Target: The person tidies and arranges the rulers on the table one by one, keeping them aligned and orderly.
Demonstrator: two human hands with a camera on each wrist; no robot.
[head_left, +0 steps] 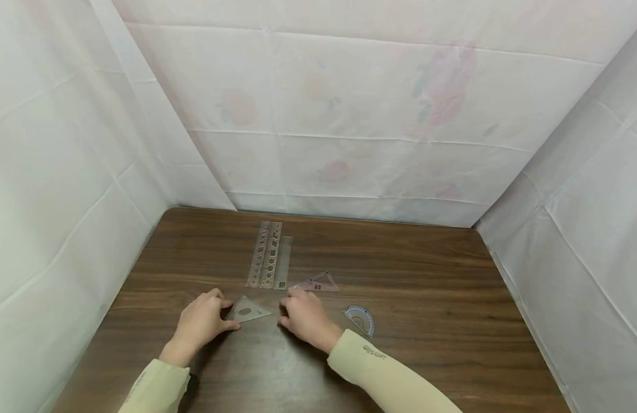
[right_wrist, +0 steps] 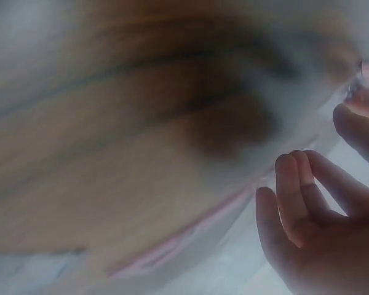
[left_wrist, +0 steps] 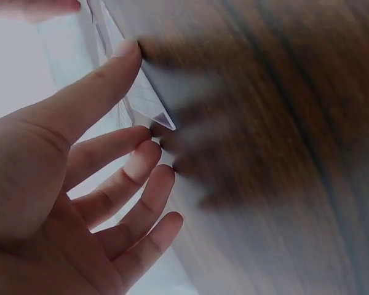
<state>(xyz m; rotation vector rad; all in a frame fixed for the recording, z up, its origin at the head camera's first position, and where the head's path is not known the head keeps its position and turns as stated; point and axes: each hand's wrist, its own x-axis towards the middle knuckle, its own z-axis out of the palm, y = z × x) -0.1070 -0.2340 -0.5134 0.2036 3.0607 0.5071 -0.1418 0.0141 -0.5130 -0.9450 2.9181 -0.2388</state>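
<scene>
In the head view, a clear triangular set square (head_left: 255, 313) with an oval hole lies on the brown table. My left hand (head_left: 199, 318) pinches its left corner between thumb and forefinger. The left wrist view shows the thumb (left_wrist: 126, 52) at one edge of the set square (left_wrist: 144, 98) and the forefinger by the corner, the other fingers loosely bent. My right hand (head_left: 307, 315) is to the right of that set square, its fingers loosely curled around nothing. Just beyond its knuckles lies a pinkish set square (head_left: 326, 282), partly hidden by the hand.
Behind the hands, a patterned stencil ruler (head_left: 257, 261), another stencil ruler (head_left: 271, 258) and a plain clear ruler (head_left: 284, 261) lie side by side. A blue-marked protractor (head_left: 361, 316) rests right of my right wrist. White cloth (head_left: 349, 166) hangs around the table's back and sides.
</scene>
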